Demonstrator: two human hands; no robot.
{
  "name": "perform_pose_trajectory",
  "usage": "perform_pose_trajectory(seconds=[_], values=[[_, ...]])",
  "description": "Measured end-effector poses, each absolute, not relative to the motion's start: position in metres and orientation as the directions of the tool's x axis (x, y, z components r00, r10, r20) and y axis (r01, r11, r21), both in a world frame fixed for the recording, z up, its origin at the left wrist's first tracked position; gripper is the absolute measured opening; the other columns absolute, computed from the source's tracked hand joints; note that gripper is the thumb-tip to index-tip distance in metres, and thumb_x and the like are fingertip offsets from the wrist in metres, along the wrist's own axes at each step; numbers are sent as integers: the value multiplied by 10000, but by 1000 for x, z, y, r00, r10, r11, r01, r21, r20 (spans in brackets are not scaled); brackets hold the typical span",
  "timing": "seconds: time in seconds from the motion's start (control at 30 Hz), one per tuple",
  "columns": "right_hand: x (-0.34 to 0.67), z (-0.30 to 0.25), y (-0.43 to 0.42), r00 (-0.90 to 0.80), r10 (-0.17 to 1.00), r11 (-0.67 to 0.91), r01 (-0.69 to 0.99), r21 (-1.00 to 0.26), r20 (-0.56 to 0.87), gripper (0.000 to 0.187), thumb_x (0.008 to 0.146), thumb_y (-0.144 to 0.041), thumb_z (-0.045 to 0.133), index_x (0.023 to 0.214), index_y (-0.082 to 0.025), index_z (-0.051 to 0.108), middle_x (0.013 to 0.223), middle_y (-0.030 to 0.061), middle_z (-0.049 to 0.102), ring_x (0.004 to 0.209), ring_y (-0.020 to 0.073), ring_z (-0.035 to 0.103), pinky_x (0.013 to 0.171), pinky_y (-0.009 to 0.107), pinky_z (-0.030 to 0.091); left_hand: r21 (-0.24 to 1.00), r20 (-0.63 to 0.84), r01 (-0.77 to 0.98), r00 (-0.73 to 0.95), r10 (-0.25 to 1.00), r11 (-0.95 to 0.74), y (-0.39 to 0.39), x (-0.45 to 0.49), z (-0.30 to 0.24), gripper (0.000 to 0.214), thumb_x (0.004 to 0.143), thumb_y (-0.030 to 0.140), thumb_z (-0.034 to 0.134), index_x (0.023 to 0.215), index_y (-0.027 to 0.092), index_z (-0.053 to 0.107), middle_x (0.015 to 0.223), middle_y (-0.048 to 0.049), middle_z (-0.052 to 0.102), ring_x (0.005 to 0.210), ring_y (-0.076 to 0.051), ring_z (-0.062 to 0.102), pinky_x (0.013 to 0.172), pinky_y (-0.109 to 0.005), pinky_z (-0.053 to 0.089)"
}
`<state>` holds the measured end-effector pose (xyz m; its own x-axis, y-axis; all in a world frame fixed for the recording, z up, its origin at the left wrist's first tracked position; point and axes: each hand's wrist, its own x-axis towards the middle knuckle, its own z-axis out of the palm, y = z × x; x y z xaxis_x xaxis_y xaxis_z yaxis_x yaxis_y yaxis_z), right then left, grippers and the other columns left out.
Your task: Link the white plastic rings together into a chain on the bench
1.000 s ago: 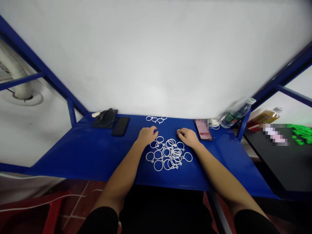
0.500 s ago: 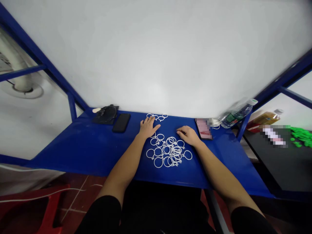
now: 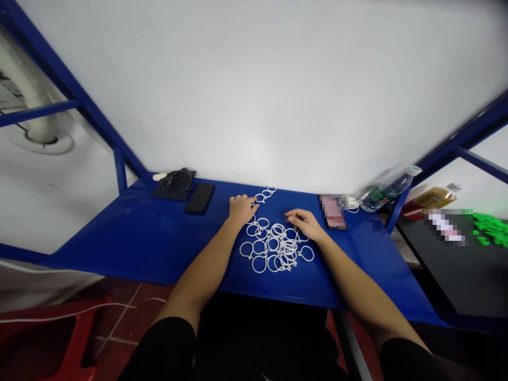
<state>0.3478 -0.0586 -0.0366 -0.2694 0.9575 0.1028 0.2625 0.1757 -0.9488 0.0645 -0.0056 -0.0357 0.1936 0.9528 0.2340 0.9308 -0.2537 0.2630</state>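
Several white plastic rings, each with a small tab, lie in a loose pile on the blue table, many overlapping. Beyond the pile, a short slanting row of white rings lies near the wall. At the near end of that row is my left hand, palm down, thumb apart from the fingers. Its index fingertip touches the nearest ring, which it partly hides. My right hand rests at the pile's far right edge, fingers loosely bent and thumb slightly apart, with nothing visible in it.
A black phone and a dark crumpled item on a flat black piece lie left. On the right are a lit phone, a white cable and a water bottle. A dark side table holds green pieces.
My left hand has drawn its spread fingers in and shifted the far rings from a loose cluster into a slanting line. My right hand has barely moved. The view has shifted slightly.
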Motion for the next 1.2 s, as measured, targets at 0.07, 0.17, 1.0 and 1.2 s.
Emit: perform_pose_trajectory(seconds=[0.07,0.17,1.0,1.2], values=[[342,-35,-62,-314,947,127,185,-975,64,371,852,-506,754,1070,-206,765,872,37,764,560,123,589,546,270,484,270,227,913,248,942,-305,-7,65,-36,326,991,434,606,1249,304,756,1107,-109,715,1089,-309,615,963,-446,370],[338,-35,-63,-312,949,103,144,-984,54,364,833,-500,779,1046,-204,768,859,37,761,564,120,594,533,258,476,266,218,885,332,918,-383,-11,66,-35,297,993,393,612,1235,299,758,1108,-97,711,1094,-289,617,960,-424,380],[343,-43,-52,-397,855,519,657,-547,336,399,974,-258,603,1368,-284,652,1310,97,649,1080,244,671,925,404,582,229,185,764,574,797,-603,-44,104,-29,365,961,265,573,1301,286,702,1124,-97,713,1063,-281,628,944,-434,410],[338,-42,-50,-467,833,553,668,-498,298,275,988,-259,593,1218,-301,738,1223,67,718,1118,236,685,986,396,565,225,199,678,671,714,-700,-42,106,-34,330,1022,322,535,1312,324,693,1087,-84,686,1044,-261,609,909,-406,413]])
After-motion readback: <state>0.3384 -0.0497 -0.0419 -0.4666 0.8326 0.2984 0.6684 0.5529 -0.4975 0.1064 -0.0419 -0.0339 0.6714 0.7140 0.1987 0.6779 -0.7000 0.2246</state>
